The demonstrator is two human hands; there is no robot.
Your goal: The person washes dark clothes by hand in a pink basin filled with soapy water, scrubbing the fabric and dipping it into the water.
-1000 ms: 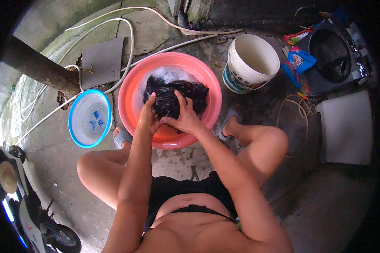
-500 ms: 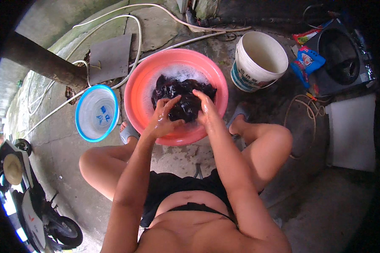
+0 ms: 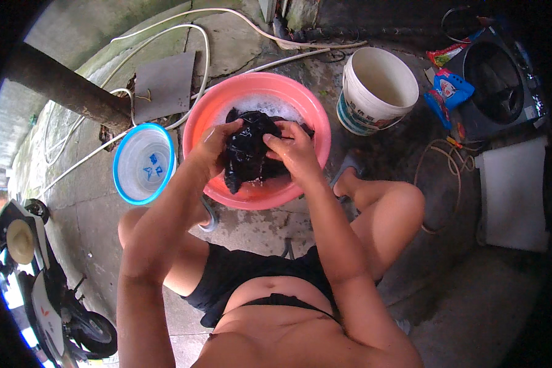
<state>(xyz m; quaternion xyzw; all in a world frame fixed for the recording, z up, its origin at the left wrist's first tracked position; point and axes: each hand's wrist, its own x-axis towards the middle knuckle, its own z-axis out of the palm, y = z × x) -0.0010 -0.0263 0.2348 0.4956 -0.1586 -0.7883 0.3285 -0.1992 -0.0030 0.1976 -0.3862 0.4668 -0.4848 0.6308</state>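
Over grey concrete [image 3: 83,233], wet, bunched black cloth [image 3: 248,147].

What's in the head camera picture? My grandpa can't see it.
A person's left hand and right hand hold a wet black cloth over a pink tub with white foam. A blue-rimmed basin stands left of it and a white bucket right, on a concrete floor.

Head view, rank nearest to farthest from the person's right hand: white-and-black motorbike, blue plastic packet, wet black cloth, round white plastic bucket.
1. Wet black cloth: in the right hand, over the round pink plastic basin.
2. Round white plastic bucket: right of the basin.
3. Blue plastic packet: farther right, past the bucket.
4. White-and-black motorbike: far left.
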